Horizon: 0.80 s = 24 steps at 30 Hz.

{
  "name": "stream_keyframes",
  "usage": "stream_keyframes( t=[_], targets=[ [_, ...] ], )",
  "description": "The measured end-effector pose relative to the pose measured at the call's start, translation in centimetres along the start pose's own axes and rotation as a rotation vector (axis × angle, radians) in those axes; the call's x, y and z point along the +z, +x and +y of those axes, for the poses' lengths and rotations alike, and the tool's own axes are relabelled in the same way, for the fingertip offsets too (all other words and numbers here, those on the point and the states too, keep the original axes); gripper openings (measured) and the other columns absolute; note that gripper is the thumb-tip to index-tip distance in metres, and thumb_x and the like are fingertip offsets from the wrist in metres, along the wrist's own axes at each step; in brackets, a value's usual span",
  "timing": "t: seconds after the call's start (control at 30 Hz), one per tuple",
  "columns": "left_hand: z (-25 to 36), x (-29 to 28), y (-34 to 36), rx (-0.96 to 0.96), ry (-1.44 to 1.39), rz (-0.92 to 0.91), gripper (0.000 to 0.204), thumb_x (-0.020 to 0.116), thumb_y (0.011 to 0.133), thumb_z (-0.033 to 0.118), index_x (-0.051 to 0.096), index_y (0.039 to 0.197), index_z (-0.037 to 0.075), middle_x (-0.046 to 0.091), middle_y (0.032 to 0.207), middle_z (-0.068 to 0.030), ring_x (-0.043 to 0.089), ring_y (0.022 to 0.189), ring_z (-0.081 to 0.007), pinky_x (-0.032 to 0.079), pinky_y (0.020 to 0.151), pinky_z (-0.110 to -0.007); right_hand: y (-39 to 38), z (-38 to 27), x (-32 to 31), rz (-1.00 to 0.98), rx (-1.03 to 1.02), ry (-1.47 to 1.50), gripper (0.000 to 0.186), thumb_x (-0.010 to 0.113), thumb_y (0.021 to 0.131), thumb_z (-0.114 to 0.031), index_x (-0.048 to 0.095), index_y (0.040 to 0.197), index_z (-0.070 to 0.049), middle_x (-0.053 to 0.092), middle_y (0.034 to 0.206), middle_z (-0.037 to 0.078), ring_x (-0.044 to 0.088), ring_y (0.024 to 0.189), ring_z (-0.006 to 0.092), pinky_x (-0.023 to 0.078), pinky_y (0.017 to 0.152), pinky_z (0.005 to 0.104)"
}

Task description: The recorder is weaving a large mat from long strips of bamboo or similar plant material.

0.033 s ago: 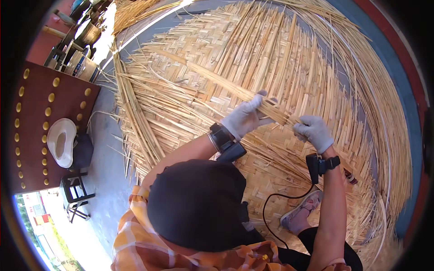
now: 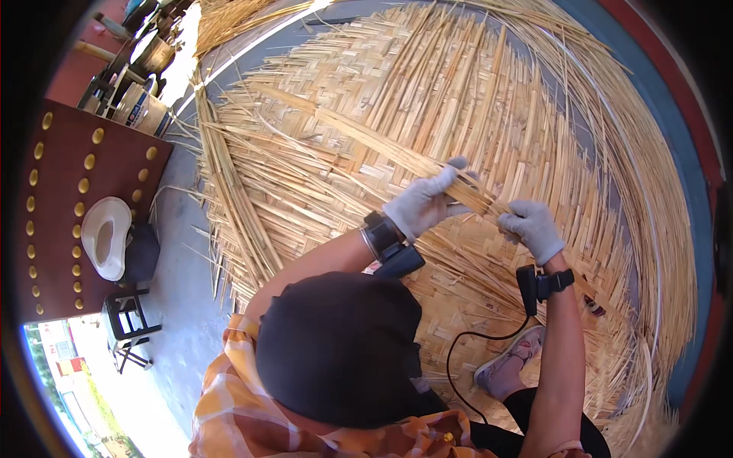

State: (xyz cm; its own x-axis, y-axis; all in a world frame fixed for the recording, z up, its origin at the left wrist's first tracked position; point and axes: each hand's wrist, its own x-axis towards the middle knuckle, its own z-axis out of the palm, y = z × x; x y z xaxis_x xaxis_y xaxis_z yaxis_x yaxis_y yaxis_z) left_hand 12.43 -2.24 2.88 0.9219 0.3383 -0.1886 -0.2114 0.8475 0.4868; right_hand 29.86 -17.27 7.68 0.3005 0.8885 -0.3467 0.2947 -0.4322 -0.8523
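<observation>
Pinching bamboo strip (image 2: 427, 164), fingers (image 2: 458, 177) around it

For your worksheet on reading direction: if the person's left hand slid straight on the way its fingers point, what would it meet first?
Probably the right hand, gripping the same bamboo strip that the left hand holds; depth is unclear.

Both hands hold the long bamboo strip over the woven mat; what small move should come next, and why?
Probably slide the strip further along. Left hand and right hand grip its near end, while the far part lies loose on the woven mat.
</observation>
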Motion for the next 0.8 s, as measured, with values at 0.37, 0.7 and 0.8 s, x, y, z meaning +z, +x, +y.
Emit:
stream_keyframes(
  t=[0.37, 0.7, 0.8],
  targets=[
    [6.5, -6.5, 0.5, 0.142, 0.11, 0.213, 0.033, 0.054, 0.088, 0.015, 0.046, 0.118, 0.006, 0.058, 0.101, -0.0105, 0.059, 0.095, -0.0221, 0.05, 0.085, -0.042, -5.0, 7.3, -7.5, 0.22, 0.206, -0.224, 0.036, 0.056, 0.083, -0.027, 0.059, 0.106, 0.0, 0.063, 0.074, 0.009, 0.059, 0.066, 0.0165, 0.046, 0.063, 0.0267],
    [5.9, -10.2, -0.1, 0.294, 0.053, 0.566, 0.023, 0.056, 0.087, 0.013, 0.051, 0.107, 0.002, 0.059, 0.101, -0.0129, 0.058, 0.094, -0.0237, 0.049, 0.086, -0.043, -7.8, 10.4, -4.6, -0.062, 0.385, -0.116, 0.023, 0.061, 0.078, -0.02, 0.063, 0.084, 0.001, 0.058, 0.068, 0.005, 0.053, 0.065, 0.0138, 0.043, 0.061, 0.0245],
    [4.7, -9.2, -0.4, 0.32, -0.172, 0.444, 0.027, 0.055, 0.088, 0.019, 0.053, 0.11, 0.004, 0.058, 0.108, -0.0102, 0.055, 0.104, -0.0235, 0.044, 0.093, -0.041, -8.2, 11.3, -3.9, 0.143, 0.191, -0.199, 0.024, 0.066, 0.073, -0.023, 0.062, 0.079, 0.0, 0.056, 0.065, 0.006, 0.051, 0.061, 0.0133, 0.042, 0.058, 0.0267]
  ],
)
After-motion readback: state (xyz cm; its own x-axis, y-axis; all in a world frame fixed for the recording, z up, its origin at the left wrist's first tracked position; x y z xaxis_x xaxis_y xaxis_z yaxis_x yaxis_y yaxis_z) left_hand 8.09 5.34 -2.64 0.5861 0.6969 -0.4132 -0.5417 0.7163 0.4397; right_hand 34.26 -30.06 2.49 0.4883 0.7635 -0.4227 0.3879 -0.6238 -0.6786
